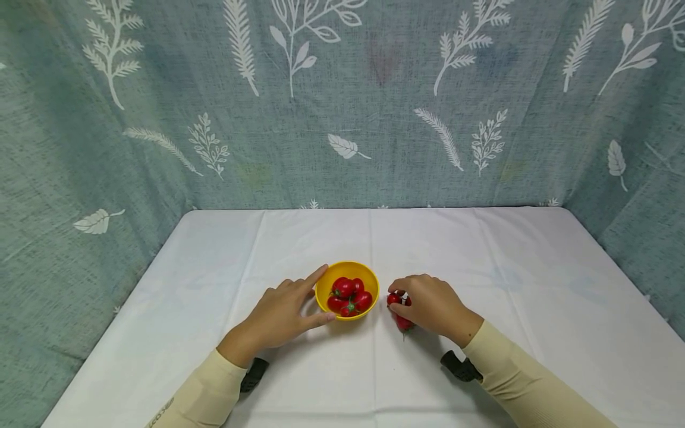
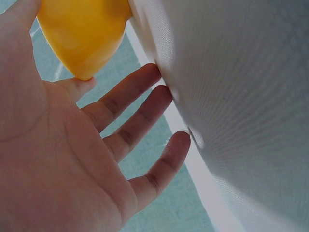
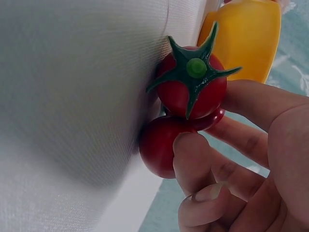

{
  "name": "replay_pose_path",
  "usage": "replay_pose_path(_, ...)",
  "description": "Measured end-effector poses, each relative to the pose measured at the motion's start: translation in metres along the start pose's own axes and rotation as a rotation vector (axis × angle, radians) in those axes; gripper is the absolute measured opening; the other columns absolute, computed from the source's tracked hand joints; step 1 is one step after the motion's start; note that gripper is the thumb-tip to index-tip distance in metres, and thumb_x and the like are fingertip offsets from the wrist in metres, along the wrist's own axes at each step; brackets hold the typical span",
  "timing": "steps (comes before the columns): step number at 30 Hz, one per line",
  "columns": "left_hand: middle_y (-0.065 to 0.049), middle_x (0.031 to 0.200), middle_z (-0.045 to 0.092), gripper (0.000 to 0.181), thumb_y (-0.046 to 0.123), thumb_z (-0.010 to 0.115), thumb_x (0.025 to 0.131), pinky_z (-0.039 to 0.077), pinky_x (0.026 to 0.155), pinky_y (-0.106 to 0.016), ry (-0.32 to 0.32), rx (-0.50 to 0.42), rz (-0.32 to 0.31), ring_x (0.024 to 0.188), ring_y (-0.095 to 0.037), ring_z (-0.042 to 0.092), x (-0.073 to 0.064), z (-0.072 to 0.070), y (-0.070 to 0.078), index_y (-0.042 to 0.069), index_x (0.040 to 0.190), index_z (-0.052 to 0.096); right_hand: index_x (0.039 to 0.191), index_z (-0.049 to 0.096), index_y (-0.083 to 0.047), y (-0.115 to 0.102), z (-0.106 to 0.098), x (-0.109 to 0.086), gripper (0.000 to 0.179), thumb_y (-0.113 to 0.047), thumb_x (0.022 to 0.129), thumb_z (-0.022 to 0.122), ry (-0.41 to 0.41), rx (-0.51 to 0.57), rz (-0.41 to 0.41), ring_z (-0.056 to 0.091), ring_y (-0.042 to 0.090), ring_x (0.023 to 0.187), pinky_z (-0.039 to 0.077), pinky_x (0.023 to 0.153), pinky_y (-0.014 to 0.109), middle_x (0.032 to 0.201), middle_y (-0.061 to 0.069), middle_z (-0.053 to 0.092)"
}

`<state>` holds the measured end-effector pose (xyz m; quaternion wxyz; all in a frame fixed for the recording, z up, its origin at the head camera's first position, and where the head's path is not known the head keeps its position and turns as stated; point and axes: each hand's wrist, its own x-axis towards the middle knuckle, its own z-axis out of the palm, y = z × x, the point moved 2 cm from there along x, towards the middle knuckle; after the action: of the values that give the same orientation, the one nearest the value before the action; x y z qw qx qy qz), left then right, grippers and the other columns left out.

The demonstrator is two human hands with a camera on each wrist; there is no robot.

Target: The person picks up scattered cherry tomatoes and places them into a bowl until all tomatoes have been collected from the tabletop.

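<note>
My left hand (image 1: 283, 313) spans the side of a yellow bowl (image 1: 322, 295). Its thumb and index finger touch the rim, while the other fingers (image 2: 157, 166) reach down to the cloth, spread apart. Several red tomatoes (image 1: 344, 288) with green tops lie in the bowl. Right of it, my right hand (image 1: 430, 302) grips at a small group of tomatoes on the table, fingers curled. One tomato (image 3: 169, 96) shows its green star-shaped top; a plain red one (image 3: 157, 145) sits against a fingertip. Another is partly hidden behind them.
A white cloth covers the table (image 1: 455, 244). Behind and at both sides hangs a grey-green curtain (image 1: 342, 119) with white leaf patterns. Black wrist straps (image 1: 461, 367) sit below both sleeves.
</note>
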<state>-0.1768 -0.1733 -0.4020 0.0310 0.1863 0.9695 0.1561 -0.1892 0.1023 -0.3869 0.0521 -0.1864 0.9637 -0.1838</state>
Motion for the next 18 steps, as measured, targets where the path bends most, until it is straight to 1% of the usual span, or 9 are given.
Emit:
replay_pose_path(8,0.003,0.124,0.069,0.094,0.082,0.052,0.083,0.046,0.086,-0.051,-0.005,-0.003,-0.008,0.114,-0.023,0.058,0.0001,0.0011,-0.0005,0.036,0.16,0.022,0.105,0.076,-0.018,0.0007,0.0009,0.001,0.022,-0.026,0.086,0.08,-0.012,0.011,0.016,0.056,0.009,0.074,0.049,0.063,0.027,0.085,-0.008,0.07)
replay_pose_path(12,0.004,0.122,0.069,0.095,0.081,0.053,0.082,0.046,0.086,-0.05,-0.002,-0.005,-0.008,0.113,-0.022,0.058,-0.0003,0.0009,-0.0006,0.036,0.16,0.022,0.106,0.076,-0.017,-0.0001,-0.001,0.0016,0.022,-0.025,0.086,0.079,0.005,0.008,-0.005,0.058,0.009,0.077,0.049,0.062,0.027,0.09,-0.006,0.073)
replay_pose_path(15,0.004,0.122,0.069,0.094,0.08,0.054,0.083,0.047,0.086,-0.05,0.0,-0.004,-0.006,0.112,-0.022,0.058,-0.0005,0.0008,-0.0009,0.035,0.16,0.023,0.108,0.075,-0.016,-0.0009,-0.0041,0.0016,0.023,-0.025,0.086,0.079,0.029,-0.002,-0.025,0.062,0.011,0.081,0.051,0.064,0.028,0.095,-0.005,0.075)
replay_pose_path(18,0.004,0.122,0.069,0.095,0.08,0.054,0.082,0.046,0.086,-0.05,-0.001,-0.003,-0.007,0.112,-0.022,0.058,-0.0004,0.0009,-0.0013,0.036,0.16,0.023,0.11,0.075,-0.015,-0.0019,-0.0081,0.0011,0.025,-0.025,0.087,0.078,0.055,-0.011,-0.048,0.064,0.013,0.084,0.052,0.066,0.029,0.097,-0.005,0.075)
